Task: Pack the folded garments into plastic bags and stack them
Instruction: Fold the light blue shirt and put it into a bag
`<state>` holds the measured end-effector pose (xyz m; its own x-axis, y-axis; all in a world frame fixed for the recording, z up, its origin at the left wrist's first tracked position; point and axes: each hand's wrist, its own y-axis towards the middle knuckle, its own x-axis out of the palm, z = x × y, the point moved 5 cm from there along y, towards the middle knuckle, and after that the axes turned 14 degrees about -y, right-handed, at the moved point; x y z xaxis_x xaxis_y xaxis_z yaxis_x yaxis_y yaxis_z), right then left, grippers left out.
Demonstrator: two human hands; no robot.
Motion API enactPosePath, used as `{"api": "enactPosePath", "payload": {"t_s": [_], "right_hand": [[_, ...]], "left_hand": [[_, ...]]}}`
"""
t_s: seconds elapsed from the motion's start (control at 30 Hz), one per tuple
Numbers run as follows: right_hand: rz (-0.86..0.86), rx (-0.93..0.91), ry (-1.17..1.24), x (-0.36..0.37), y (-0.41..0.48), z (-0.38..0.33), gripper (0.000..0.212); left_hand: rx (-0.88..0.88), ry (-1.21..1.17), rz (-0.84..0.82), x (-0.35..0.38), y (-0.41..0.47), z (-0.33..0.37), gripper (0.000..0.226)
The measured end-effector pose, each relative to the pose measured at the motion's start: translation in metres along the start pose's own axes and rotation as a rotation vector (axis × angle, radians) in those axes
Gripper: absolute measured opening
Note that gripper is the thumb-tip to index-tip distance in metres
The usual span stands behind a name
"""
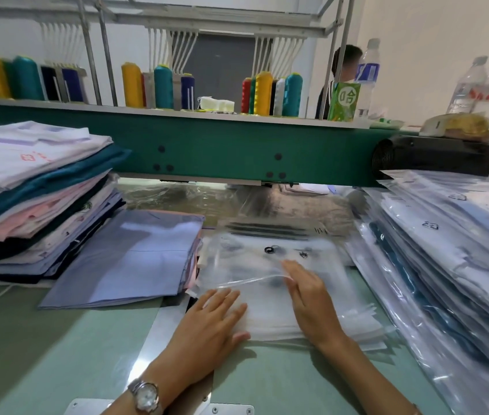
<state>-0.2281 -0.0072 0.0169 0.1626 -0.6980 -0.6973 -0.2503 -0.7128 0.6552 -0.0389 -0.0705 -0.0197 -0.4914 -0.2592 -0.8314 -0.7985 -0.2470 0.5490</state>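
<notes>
A: From the head camera, where do the person's hands sit?
B: The left hand (210,322) lies flat with fingers spread, pressing the near left corner of the empty plastic bags (270,319) in the middle of the table (42,354). Its grip is open and holds nothing. The right hand (309,304) lies over the top bag, fingers fairly straight, at a raised edge of film. Whether its grip pinches that film cannot be told, as the spot is blurred.
A: And the garments?
B: A folded blue garment (135,256) lies just left of the bags. Behind it, a tall pile of folded garments (36,199) leans at the table's left edge. The bagged garments (447,250) are stacked on the right, their edges fanned out and reaching up to the bags' right side.
A: Any open room?
B: Bare table shows near the person, left of the wrist with the watch (146,395). The green machine beam (207,151) hangs low across the far side
</notes>
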Motion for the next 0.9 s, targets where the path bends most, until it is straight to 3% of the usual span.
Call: {"api": "enactPosePath", "payload": {"t_s": [0.17, 0.33, 0.4, 0.47, 0.53, 0.6, 0.77, 0.83, 0.9], "right_hand": [[0.156, -0.076, -0.097, -0.006, -0.002, -0.009, 0.041], [0.022, -0.144, -0.182, 0.0, -0.011, -0.009, 0.044], [-0.035, -0.119, -0.154, 0.003, -0.015, -0.006, 0.043], [-0.092, -0.083, -0.125, 0.005, -0.016, -0.003, 0.042], [-0.134, -0.059, -0.117, 0.008, -0.017, 0.0, 0.043], [-0.165, -0.037, -0.116, 0.009, -0.017, 0.001, 0.043], [-0.211, 0.01, -0.071, 0.01, -0.018, 0.002, 0.041], [-0.224, 0.011, -0.06, 0.01, -0.018, 0.001, 0.04], [-0.234, 0.013, -0.054, 0.009, -0.019, 0.001, 0.04]], "left_hand": [[-0.03, -0.027, -0.035, -0.003, 0.0, 0.001, 0.05], [0.008, -0.122, -0.049, -0.011, 0.001, 0.002, 0.044], [0.105, -0.316, 0.019, -0.021, 0.001, -0.003, 0.029], [0.137, -0.411, 0.214, -0.036, -0.002, -0.019, 0.023], [0.02, -0.387, 0.385, -0.048, -0.01, -0.044, 0.028], [-0.164, -0.315, 0.415, -0.051, -0.017, -0.072, 0.037], [-0.52, -0.207, -0.02, -0.022, -0.035, -0.126, 0.07], [-0.559, -0.148, -0.175, -0.017, -0.037, -0.14, 0.074], [-0.49, -0.033, -0.281, -0.018, -0.03, -0.149, 0.071]]}}
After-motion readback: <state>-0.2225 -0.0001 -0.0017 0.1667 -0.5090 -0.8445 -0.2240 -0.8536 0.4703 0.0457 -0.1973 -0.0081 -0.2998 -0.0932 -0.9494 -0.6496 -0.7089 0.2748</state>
